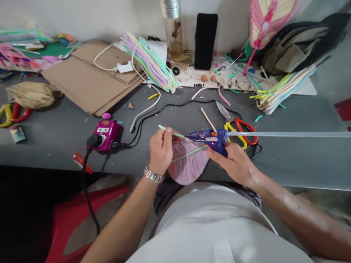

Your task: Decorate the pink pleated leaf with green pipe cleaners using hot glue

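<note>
My right hand grips a blue hot glue gun, its nozzle pointing left toward the pink pleated fan piece. A long clear glue stick runs out of the back of the gun to the right edge of the view. My left hand pinches a thin green strip above the pink piece, and a second green strip lies across the pleats. The gun's tip is very close to the green strip, and my left hand hides part of the pink piece.
Scissors with red and yellow handles lie just beyond my right hand on the grey table. A magenta plug socket with black cords sits to the left. Cardboard sheets, bundled pastel straws and a black phone stand behind.
</note>
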Tool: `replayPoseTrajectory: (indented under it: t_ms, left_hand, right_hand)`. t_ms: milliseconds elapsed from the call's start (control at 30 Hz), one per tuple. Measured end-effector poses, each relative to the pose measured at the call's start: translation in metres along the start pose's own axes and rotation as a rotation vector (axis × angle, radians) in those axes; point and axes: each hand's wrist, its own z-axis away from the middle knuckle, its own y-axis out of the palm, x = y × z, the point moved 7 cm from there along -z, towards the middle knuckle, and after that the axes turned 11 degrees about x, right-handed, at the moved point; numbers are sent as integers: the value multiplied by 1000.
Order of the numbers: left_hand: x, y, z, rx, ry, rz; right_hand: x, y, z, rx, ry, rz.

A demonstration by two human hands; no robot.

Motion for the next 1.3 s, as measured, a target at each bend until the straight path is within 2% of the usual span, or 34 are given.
replayPoseTrajectory:
  t_ms: [267, 633, 1300]
  left_hand:
    - [0, 1, -1, -29, 29, 64]
    - [2, 0, -1, -9, 52, 18]
    - [-1, 0, -1, 0, 50, -30]
  right_hand:
    - [21, 6, -7, -48, -113, 68]
    - [20, 4, -7, -67, -106, 157]
    - [14, 3, -1, -61, -125, 154]
